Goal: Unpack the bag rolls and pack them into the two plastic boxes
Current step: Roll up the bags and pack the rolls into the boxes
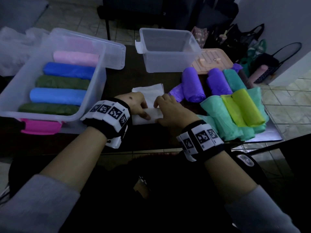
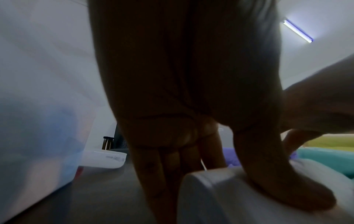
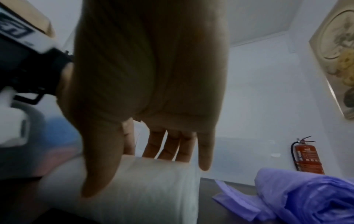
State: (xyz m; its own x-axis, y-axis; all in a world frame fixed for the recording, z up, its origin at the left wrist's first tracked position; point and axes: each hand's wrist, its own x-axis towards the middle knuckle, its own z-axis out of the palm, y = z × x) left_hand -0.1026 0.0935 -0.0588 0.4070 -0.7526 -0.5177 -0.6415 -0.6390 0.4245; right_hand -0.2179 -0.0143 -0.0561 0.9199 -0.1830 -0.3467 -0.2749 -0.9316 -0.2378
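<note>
We see both hands on a white roll (image 1: 148, 115) lying near the front edge of the table (image 1: 127, 78), about midway along it. The left hand (image 1: 137, 105) has its thumb (image 2: 287, 189) pressed on top of the roll and its fingers (image 2: 153, 166) reaching down behind it, so it grips the roll. The right hand (image 1: 171, 110) does the same from the other end: thumb (image 3: 99, 166) over the near side, fingers (image 3: 172, 145) curved over the far side. A loose white sheet (image 1: 149, 91) runs from the roll toward the middle of the table.

The left box (image 1: 94, 91) stands at the table's left edge and holds five rolls side by side: pink (image 1: 75, 58), blue (image 1: 69, 70), green (image 1: 62, 82), light blue (image 1: 57, 96) and dark green (image 1: 48, 108). Its lid (image 1: 114, 52) leans at its back, and a pink clip (image 1: 40, 126) shows at its front.

The right box (image 1: 170, 63) stands at the back edge with nothing visible inside. A peach lid (image 1: 213, 60) lies just beside it.

Toward the right edge lie two purple rolls (image 1: 193, 84), a teal roll (image 1: 234, 79), mint rolls (image 1: 218, 115) and a yellow roll (image 1: 245, 108), which rests on the mint ones.
</note>
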